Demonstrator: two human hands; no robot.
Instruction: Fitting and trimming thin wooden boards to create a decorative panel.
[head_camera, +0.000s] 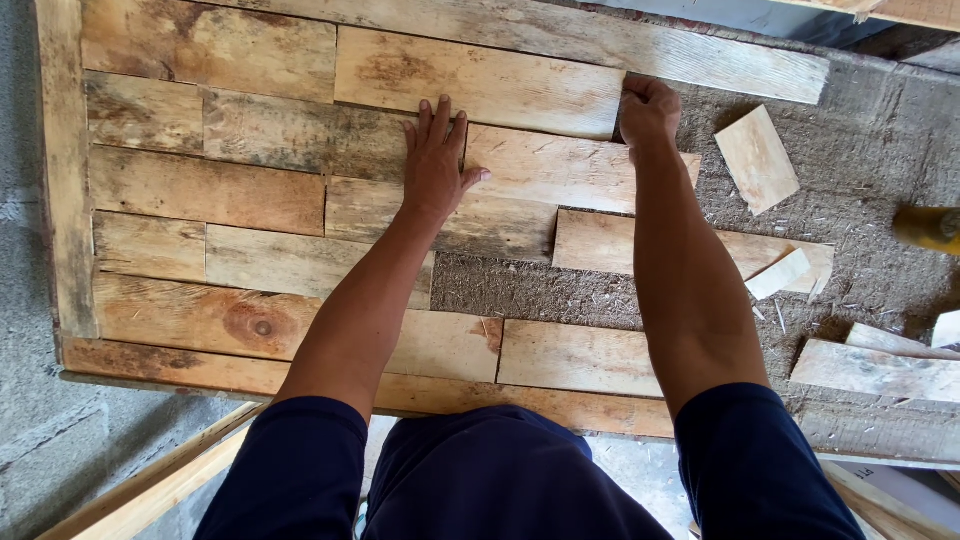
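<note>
Nearby, loose offcut (757, 158) and scrap boards (872, 370) lie beside right hand (649, 110).

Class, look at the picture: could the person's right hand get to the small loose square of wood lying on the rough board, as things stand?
Probably yes. The right hand grips a plank end close beside the small square piece, and only bare rough board lies between them.

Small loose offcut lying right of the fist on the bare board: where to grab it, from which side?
Probably by the two long cut edges of the small offcut, coming straight down from above. It lies flat and tilted on the rough board, clear of the planks, so both edges are free. The right hand is nearest.
</note>
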